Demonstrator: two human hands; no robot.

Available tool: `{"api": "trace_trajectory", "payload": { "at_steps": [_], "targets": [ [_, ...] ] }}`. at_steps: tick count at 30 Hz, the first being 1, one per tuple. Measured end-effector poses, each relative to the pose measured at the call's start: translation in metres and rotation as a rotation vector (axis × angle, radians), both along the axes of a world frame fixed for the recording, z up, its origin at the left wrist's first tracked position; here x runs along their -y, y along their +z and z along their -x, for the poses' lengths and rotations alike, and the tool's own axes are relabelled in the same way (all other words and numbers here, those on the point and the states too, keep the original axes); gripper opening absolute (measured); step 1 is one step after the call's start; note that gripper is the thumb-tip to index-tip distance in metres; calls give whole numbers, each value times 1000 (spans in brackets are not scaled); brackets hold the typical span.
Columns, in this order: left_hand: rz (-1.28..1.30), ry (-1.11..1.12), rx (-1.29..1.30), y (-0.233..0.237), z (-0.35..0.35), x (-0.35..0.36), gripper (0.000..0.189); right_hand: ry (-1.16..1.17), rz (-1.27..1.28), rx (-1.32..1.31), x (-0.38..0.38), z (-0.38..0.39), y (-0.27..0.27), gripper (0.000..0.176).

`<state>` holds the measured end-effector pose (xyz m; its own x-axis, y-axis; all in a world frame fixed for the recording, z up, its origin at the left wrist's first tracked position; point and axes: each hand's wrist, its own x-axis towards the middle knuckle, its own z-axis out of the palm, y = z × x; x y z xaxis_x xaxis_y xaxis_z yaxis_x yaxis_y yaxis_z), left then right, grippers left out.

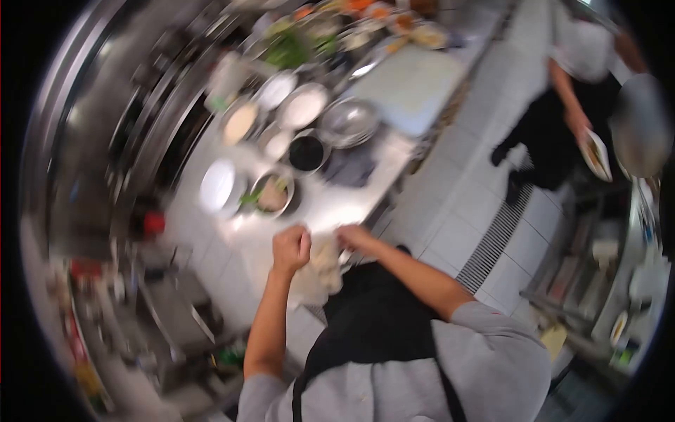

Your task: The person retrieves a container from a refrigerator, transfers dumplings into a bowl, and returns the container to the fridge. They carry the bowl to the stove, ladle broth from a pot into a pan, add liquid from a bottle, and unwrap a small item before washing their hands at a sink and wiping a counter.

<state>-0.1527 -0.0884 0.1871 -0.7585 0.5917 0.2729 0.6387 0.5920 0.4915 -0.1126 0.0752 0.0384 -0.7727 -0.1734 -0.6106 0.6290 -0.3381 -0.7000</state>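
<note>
My left hand [292, 250] is closed in a fist at the near end of the steel table [341, 211]. My right hand [355, 239] is beside it, its fingers curled and blurred. What either hand grips, if anything, is hidden. Between and below my hands is a pale, translucent bag-like thing [323, 271] with whitish lumps. Just beyond them stands a metal bowl [290, 195] with a brownish food and green leaves. A stack of white bowls [219, 184] is to its left.
Farther along are a pot of dark contents [307, 152], a bowl of white contents [304, 105], stacked metal bowls [349, 121], a dark cloth [351, 165] and a white cutting board [411, 81]. At right, a person [576, 98] holds a plate [595, 156] near a floor drain [496, 235].
</note>
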Motion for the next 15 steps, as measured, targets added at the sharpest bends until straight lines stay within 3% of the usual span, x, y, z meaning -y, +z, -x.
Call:
{"api": "trace_trajectory", "payload": {
  "at_steps": [4,7,9,11,15],
  "targets": [
    [-177,58,43,91,-8,45,28,25,17,-66,-9,2,5,23],
    [-388,188,-27,123,-21,100,39,-133,-267,-144,-14,-5,31,22],
    [-457,305,-107,130,-42,138,41,-175,-393,-229,-18,-12,29,21],
    [-453,434,-181,130,-66,171,40,-202,-815,-635,-24,-20,42,19],
    [-452,598,-196,96,-113,213,37,132,-827,-711,-22,-32,89,24]
  ]
}}
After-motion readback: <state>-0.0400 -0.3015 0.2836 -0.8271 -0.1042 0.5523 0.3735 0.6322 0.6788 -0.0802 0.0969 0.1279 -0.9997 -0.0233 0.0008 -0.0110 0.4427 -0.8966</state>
